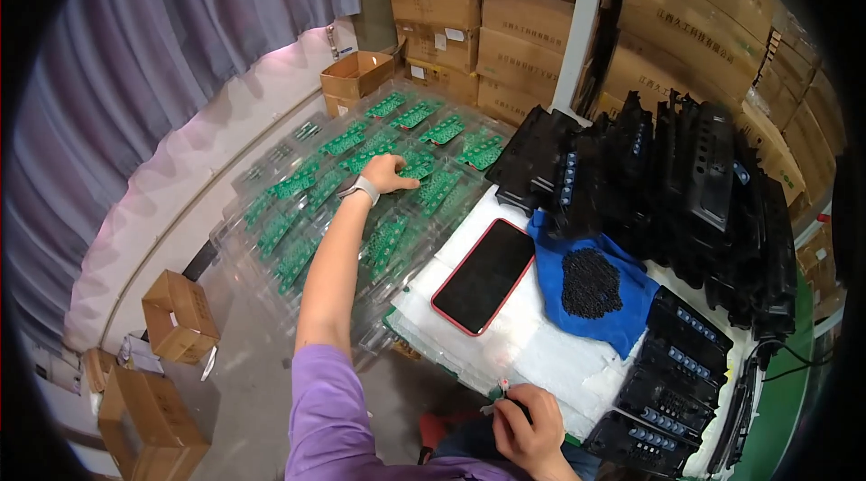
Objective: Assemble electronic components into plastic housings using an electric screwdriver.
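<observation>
My left hand (386, 174) reaches out over clear plastic trays (361, 287) filled with green circuit boards. Its fingers curl down at the edge of one circuit board (417, 165), the thumb toward the right; the fingertips are partly hidden. A pale band circles that wrist. By the near table edge, my right hand (534, 427) is closed, thumb and fingers bent together. A small pale and pinkish thing (502, 388) shows at its fingertips, too small to name. Just beyond this hand lies a black-screened phone with a red rim (484, 276), on the white table covering (541, 359).
On a blue cloth (595, 332) sits a heap of small black pieces (591, 284). Black plastic housings (699, 165) are stacked at the right, with several flatter black panels (663, 391) nearer. Cardboard boxes (523, 30) line the back; open cartons (179, 314) stand on the floor at left.
</observation>
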`<control>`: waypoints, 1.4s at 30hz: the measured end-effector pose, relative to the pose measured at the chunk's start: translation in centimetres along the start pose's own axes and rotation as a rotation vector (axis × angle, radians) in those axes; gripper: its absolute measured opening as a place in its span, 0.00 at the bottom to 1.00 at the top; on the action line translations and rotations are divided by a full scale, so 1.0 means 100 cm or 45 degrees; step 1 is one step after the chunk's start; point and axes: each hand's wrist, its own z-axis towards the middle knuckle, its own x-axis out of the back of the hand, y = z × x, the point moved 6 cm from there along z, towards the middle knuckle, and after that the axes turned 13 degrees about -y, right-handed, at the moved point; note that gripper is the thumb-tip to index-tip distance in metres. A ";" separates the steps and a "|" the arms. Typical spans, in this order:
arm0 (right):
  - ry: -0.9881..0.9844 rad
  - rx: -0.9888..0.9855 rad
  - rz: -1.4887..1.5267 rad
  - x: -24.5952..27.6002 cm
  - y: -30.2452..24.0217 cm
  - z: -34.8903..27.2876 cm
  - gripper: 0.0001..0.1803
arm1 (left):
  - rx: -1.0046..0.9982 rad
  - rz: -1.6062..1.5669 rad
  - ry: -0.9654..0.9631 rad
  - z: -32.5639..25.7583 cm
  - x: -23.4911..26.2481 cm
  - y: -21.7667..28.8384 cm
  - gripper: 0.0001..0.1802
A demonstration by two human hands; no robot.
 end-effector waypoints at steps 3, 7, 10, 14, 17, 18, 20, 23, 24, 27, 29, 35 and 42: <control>0.050 -0.064 -0.085 0.003 -0.002 0.007 0.15 | 0.164 0.198 -0.180 0.013 -0.007 0.019 0.37; 0.074 -0.060 -0.110 0.006 -0.004 0.007 0.12 | 0.108 0.004 -0.211 0.011 -0.007 0.003 0.39; 0.092 -0.051 -0.094 0.008 -0.004 0.008 0.11 | -0.011 0.222 -0.039 0.008 0.006 -0.002 0.32; 0.081 -0.054 -0.104 0.009 -0.005 0.011 0.11 | 0.249 0.385 0.040 0.009 0.058 -0.030 0.25; 0.079 -0.074 -0.114 0.005 -0.003 0.009 0.12 | 0.327 0.532 -0.224 0.015 0.058 -0.065 0.28; 0.083 -0.074 -0.112 0.005 -0.004 0.010 0.12 | 0.395 0.517 -0.276 0.013 0.054 -0.076 0.29; 0.059 -0.090 -0.097 0.005 -0.003 0.011 0.12 | 0.454 0.496 -0.338 0.013 0.046 -0.077 0.29; 0.049 -0.106 -0.125 0.003 -0.003 0.014 0.12 | 0.361 0.511 -0.294 0.010 0.047 -0.062 0.29; 0.049 -0.119 -0.151 0.004 -0.004 0.016 0.12 | 0.337 0.437 -0.268 0.011 0.049 -0.055 0.30; 0.054 -0.100 -0.151 0.001 -0.001 0.016 0.11 | 0.307 0.397 -0.221 0.010 0.050 -0.055 0.32; 0.047 -0.105 -0.145 0.001 -0.003 0.018 0.11 | 0.293 0.435 -0.207 0.011 0.053 -0.065 0.32; 0.026 -0.123 -0.188 -0.002 -0.001 0.014 0.11 | 0.449 -0.017 0.062 0.028 0.098 -0.115 0.31; -0.060 -0.123 -0.211 -0.007 0.005 0.008 0.15 | 0.663 0.196 -0.315 0.032 0.074 -0.147 0.34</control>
